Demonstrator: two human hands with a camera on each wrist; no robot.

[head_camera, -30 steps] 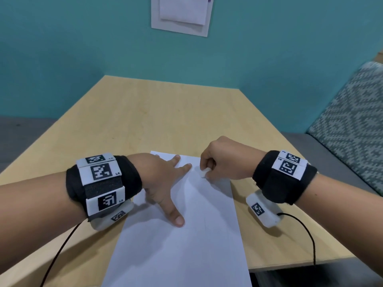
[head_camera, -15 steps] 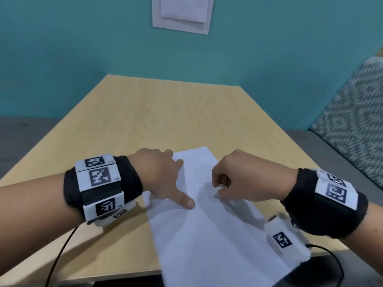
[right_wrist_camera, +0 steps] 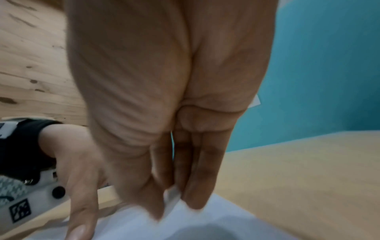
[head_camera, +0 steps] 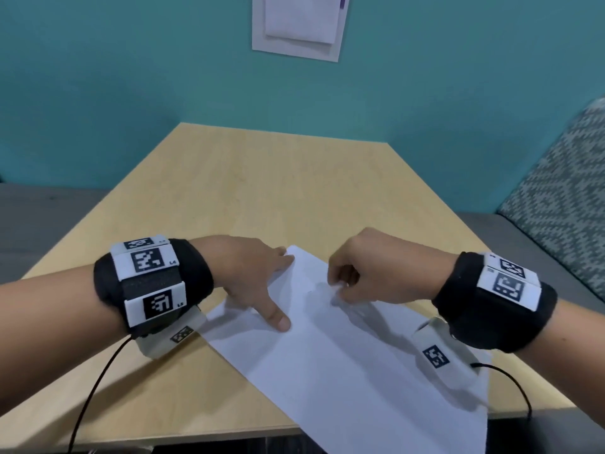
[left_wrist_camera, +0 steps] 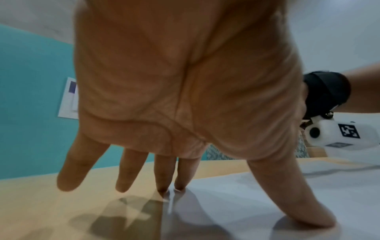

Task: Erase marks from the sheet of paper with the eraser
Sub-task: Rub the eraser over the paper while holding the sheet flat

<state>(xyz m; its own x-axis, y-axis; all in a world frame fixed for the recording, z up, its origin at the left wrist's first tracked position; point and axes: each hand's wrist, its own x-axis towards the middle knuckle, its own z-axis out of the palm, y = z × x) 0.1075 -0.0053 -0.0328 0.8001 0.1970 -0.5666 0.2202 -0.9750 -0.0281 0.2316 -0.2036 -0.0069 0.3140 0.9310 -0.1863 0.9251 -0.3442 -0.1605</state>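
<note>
Paper [head_camera: 343,348]: thin, light, slides and creases easily; left hand [head_camera: 252,273] at 9 o'clock pins it, fingers spread flat. Eraser [right_wrist_camera: 171,195]: small, white, pinched by right hand [head_camera: 370,267].

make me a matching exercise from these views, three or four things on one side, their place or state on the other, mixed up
Things:
1. left hand
2. right hand
3. sheet of paper
4. eraser

States:
A. lies skewed on the table, near corner past the edge
B. spread flat, thumb pressing down
C. white, pinched at the fingertips
D. fingers curled, rubbing end down

Pairs: 1-B, 2-D, 3-A, 4-C
</note>
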